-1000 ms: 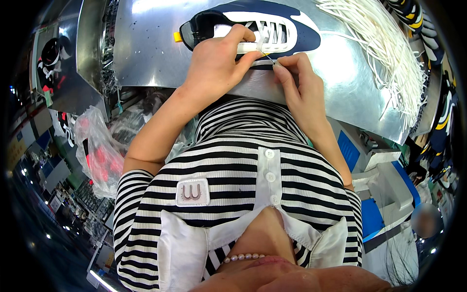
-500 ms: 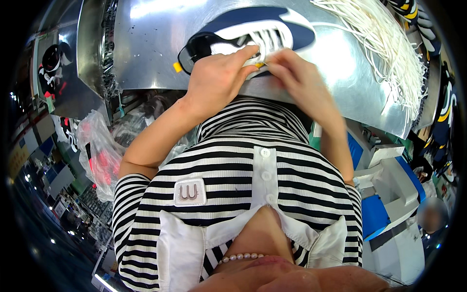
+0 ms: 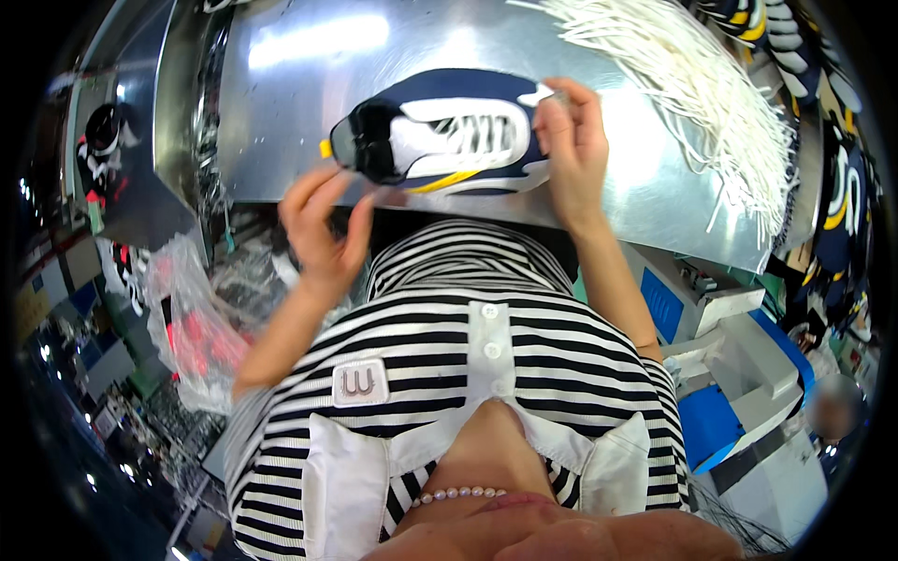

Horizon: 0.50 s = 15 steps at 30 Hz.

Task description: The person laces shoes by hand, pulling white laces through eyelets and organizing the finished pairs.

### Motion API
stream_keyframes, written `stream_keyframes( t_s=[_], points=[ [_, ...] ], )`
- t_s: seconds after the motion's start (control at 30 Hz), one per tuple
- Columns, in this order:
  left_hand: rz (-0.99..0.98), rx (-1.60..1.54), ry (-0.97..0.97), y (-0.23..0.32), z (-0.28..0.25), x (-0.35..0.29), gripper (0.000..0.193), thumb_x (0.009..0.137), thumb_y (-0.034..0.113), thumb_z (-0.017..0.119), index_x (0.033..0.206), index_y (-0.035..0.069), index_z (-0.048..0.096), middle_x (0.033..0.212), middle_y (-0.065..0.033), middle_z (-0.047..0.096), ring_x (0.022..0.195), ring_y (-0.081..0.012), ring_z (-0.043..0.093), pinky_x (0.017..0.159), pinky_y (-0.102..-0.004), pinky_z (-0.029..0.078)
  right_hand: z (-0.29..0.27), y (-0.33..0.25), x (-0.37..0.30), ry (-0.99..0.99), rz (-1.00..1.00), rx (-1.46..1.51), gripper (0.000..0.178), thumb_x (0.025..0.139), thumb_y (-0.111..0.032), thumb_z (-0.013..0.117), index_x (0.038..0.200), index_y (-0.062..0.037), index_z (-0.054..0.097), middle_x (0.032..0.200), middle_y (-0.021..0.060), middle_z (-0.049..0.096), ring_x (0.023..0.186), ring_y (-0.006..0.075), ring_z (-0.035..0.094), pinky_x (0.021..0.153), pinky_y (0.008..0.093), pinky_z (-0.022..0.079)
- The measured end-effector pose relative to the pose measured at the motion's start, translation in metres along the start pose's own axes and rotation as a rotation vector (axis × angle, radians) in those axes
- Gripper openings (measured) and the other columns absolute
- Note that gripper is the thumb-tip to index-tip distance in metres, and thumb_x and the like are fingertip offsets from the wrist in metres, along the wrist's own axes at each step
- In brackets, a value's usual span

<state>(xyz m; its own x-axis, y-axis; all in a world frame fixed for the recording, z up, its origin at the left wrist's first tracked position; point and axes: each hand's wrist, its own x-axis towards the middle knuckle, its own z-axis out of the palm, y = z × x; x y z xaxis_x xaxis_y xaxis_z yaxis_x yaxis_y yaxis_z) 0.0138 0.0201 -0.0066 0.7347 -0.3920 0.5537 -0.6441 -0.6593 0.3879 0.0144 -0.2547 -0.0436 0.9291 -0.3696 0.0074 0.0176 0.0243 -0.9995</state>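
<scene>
A navy and white shoe upper [image 3: 421,140] with black lining and yellow trim lies on the metal table, its toe to the right. White lace rows cross its middle. My right hand [image 3: 575,154] grips the toe end between thumb and fingers. Just below the heel end, my left hand [image 3: 323,234] has its fingers spread and holds nothing. Its fingertips come close to the heel; whether they touch cannot be made out. A small yellow tab [image 3: 325,149] sticks out behind the heel.
A large bundle of white shoelaces [image 3: 702,112] covers the right side of the metal table [image 3: 281,112]. More navy uppers [image 3: 837,215] hang at the far right. A clear plastic bag [image 3: 192,327] is at my left, and a grey and blue machine [image 3: 720,374] stands at my right.
Both hands have left the lacing area. The right hand has moved to the toe and taken hold there; the left has drawn back left and opened. The upper now appears lower in view.
</scene>
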Motion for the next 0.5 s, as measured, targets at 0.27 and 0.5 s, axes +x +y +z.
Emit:
stream_keyframes(
  t_s=[0.27, 0.5],
  points=[
    [-1.362, -2.132, 0.122, -0.009, 0.011, -0.003, 0.045, 0.096, 0.014, 0.062, 0.136, -0.001, 0.048, 0.134, -0.0142, 0.057, 0.126, -0.0286, 0.053, 0.109, -0.0435, 0.041, 0.044, -0.007, 0.025, -0.344, 0.176, 0.282, 0.018, 0.098, -0.008, 0.058, 0.115, -0.0027, 0.058, 0.080, -0.0014, 0.057, 0.069, 0.0071, 0.051, 0.067, 0.0198, 0.043],
    [-0.532, -0.925, 0.109, -0.057, -0.065, 0.167, 0.047, 0.092, 0.021, 0.061, 0.130, -0.006, 0.055, 0.109, -0.0109, 0.067, 0.100, -0.0229, 0.068, 0.089, -0.0349, 0.054, -0.011, 0.012, 0.062, -0.077, -0.397, -0.580, 0.021, 0.082, 0.002, 0.066, 0.101, -0.0042, 0.060, 0.100, 0.0105, 0.061, 0.074, 0.0197, 0.060, 0.063, 0.0285, 0.049]
  ],
)
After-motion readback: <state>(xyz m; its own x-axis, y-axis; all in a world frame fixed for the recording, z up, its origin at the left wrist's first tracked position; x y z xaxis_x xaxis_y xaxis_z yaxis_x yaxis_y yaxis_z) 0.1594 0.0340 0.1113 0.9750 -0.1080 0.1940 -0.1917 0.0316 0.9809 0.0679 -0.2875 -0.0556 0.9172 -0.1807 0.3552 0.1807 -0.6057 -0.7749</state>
